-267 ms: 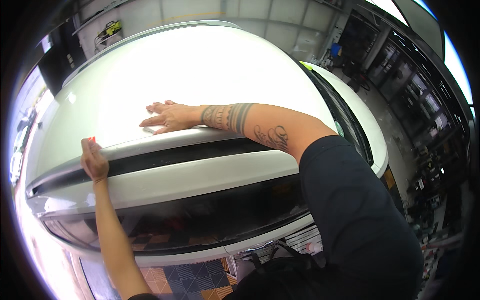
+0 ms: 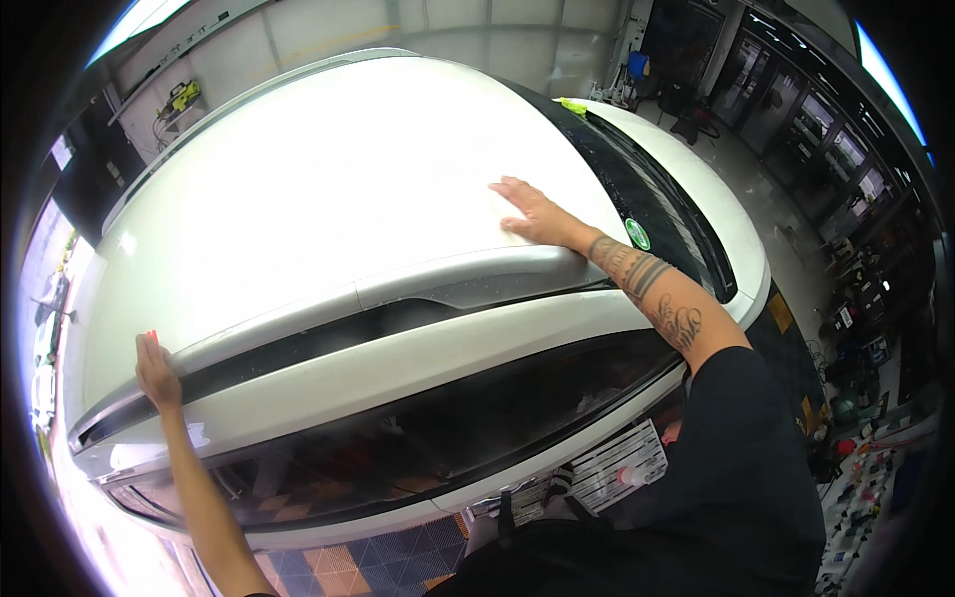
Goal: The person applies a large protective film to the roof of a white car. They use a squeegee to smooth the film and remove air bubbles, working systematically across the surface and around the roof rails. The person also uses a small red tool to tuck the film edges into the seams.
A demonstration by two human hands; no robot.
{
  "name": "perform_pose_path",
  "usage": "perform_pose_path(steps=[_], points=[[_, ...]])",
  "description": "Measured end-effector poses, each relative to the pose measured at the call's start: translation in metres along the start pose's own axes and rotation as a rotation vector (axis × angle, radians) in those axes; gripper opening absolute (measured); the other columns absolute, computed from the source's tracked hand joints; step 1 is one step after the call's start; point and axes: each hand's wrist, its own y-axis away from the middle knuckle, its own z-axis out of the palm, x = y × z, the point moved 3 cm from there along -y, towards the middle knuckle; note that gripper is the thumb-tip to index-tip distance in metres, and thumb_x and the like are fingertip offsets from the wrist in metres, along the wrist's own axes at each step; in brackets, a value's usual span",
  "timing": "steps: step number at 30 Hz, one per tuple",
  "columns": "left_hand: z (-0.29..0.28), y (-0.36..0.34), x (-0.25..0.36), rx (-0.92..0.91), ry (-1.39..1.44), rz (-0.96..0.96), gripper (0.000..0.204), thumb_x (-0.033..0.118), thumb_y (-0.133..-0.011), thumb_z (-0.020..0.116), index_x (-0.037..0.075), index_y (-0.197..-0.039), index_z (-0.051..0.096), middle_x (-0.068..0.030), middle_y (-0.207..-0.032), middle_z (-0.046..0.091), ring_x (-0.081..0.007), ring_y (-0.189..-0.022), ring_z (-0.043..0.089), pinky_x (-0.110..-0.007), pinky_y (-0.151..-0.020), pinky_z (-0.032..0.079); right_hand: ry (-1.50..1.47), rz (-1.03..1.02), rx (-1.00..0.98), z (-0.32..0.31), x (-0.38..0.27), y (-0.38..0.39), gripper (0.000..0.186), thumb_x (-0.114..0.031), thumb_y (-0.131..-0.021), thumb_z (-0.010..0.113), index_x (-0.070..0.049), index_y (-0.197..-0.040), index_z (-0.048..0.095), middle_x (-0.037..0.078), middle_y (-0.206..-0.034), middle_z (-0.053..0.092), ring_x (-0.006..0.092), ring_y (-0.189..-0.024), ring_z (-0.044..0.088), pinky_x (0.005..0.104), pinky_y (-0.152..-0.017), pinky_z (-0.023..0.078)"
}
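Note:
A white car's roof (image 2: pixel 328 189) stretches out in front of me, with a silver roof rail (image 2: pixel 468 277) along its near side. My right hand (image 2: pixel 537 214) rests palm down on the roof near the windshield, fingers spread and nothing visible in it. At the rear end of the rail, my left hand (image 2: pixel 157 373) is closed around a small red piece (image 2: pixel 152 338). Only the top edge of that piece shows above the fingers, so its kind is unclear.
Below the roof runs the dark side window (image 2: pixel 378 448). A slatted metal platform (image 2: pixel 612 463) stands by my feet over the checkered tile floor (image 2: pixel 368 567). A yellow-green cloth (image 2: pixel 572 105) lies by the windshield. A yellow-green machine (image 2: pixel 181 98) sits near the back wall.
My right hand has slid along the roof to the right, toward the windshield. My left hand, still on the red piece, appears lower and slightly farther left. The view has shifted too.

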Motion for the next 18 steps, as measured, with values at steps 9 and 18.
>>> perform_pose_path(steps=[9,18], points=[[0.056,0.035,0.127,-0.076,-0.152,0.157,0.032,0.028,-0.101,0.034,0.004,-0.084,0.047,-0.0172,-0.064,0.054,-0.0383,-0.062,0.056,-0.045,-0.056,0.039,0.098,0.676,0.327,-0.01,0.096,-0.005,0.059,-0.042,-0.086,0.054,0.008,-0.118,0.054,0.026,-0.125,0.051,0.0363,-0.121,0.046,0.046,-0.102,0.036],[0.064,0.024,0.11,-0.255,-0.194,0.06,0.031,0.027,-0.1,0.035,0.004,-0.083,0.048,-0.0213,-0.072,0.051,-0.0389,-0.069,0.054,-0.047,-0.061,0.037,-0.293,-0.294,-0.212,0.01,-0.044,-0.029,0.042,-0.033,-0.082,0.062,-0.022,-0.122,0.064,0.009,-0.149,0.037,0.0265,-0.141,0.027,0.0424,-0.116,0.021]])
